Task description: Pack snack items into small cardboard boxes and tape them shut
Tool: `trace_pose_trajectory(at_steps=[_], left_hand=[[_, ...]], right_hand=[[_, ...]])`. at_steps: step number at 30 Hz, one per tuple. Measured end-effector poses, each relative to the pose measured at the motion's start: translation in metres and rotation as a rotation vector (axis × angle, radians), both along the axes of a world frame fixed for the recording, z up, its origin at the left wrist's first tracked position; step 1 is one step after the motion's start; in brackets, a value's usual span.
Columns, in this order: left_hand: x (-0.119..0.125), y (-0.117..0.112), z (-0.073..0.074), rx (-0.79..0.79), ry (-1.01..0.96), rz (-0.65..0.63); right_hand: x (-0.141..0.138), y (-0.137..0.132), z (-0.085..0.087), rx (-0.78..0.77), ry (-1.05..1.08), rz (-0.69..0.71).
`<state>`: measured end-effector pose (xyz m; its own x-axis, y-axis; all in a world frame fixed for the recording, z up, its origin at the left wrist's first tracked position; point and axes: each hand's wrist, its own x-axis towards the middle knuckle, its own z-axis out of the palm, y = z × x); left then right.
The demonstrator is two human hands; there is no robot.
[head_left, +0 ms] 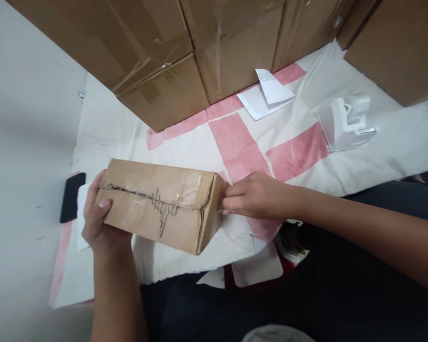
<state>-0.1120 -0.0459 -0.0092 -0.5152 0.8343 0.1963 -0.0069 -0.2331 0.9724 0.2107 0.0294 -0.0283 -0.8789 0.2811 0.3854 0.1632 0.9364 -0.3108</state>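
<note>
A small brown cardboard box (153, 204) is held tilted above the cloth. Clear tape shines on it, and dark scribbled lines run along its seam. My left hand (102, 216) grips its left end, thumb on the near face. At the opposite end, my right hand (251, 194) has its fingers curled and pressed together against the box's side. Whatever those fingertips pinch, if anything, is hidden.
Large taped cartons (235, 57) stand along the back, with another carton (399, 52) at the right. A folded white paper (253, 102) and a white tape dispenser (349, 123) rest on the pink-and-white cloth (185, 147). A black phone-like object (72, 197) lies by the left wall.
</note>
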Motion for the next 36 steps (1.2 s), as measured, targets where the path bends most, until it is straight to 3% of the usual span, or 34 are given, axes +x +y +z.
trace_pose_trajectory(at_steps=[15,23,31,33,36], left_hand=[[-0.004,-0.002,-0.005,0.066,0.008,-0.032],[-0.004,0.001,-0.007,0.050,-0.016,-0.009],[-0.006,0.002,-0.010,0.017,0.023,-0.010],[-0.006,0.003,-0.011,0.028,0.029,-0.013],[-0.005,0.003,-0.011,0.064,0.008,-0.011]], right_hand=[[-0.003,-0.007,-0.003,-0.059,0.005,-0.094],[0.009,0.030,0.006,-0.331,-0.051,-0.559],[-0.003,0.012,0.005,-0.537,-0.042,-0.268],[0.002,0.021,0.003,-0.524,-0.033,-0.293],[0.017,0.042,0.002,-0.450,0.048,-0.460]])
